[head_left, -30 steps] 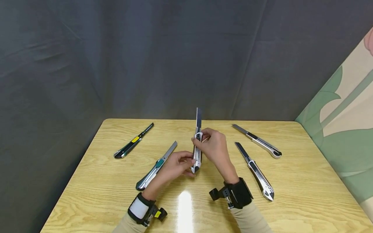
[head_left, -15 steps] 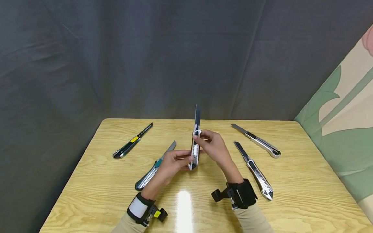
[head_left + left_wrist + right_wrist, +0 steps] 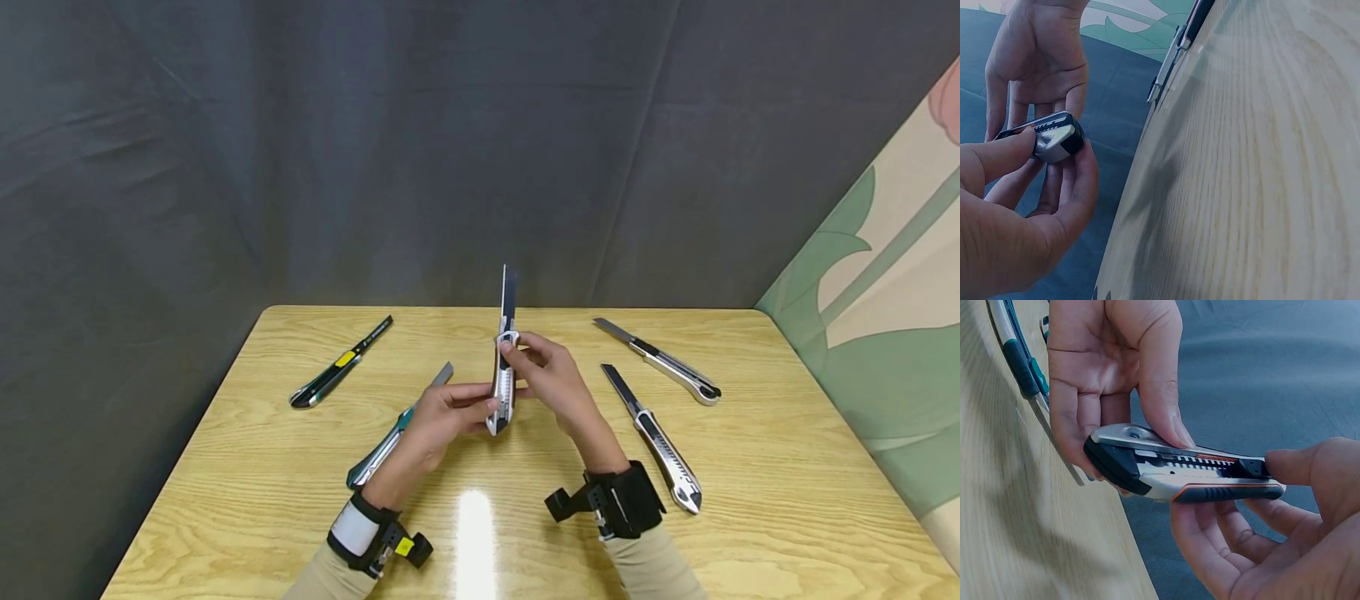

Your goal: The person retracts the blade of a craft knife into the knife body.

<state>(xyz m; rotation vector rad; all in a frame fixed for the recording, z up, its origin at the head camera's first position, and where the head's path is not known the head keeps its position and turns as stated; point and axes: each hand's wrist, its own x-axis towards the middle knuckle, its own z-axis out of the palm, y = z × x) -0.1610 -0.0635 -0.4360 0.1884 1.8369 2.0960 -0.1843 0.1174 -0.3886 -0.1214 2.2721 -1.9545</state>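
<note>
A silver and black utility knife (image 3: 504, 392) is held above the table, its long blade out and pointing away from me. My left hand (image 3: 438, 421) pinches the butt end of its handle, thumb on top and fingers behind. My right hand (image 3: 558, 383) grips the front part of the handle. In the right wrist view the right thumb touches the black slider (image 3: 1250, 467), with the fingers under the orange-lined handle. The left wrist view shows the knife's butt end (image 3: 1057, 140) between the left thumb and fingers; the blade is out of sight there.
A black knife with a yellow slider (image 3: 330, 379) lies far left. The left forearm partly covers a green and silver knife (image 3: 381, 450). On the right lie a silver knife (image 3: 670, 362) and, nearer, a silver-black knife (image 3: 666, 458), blades out. A dark curtain (image 3: 450, 150) hangs behind the table (image 3: 262, 517).
Both hands have lifted the knife slightly, up and a little left in the head view. The left thumb now lies over the handle's butt end. The other knives lie where they were.
</note>
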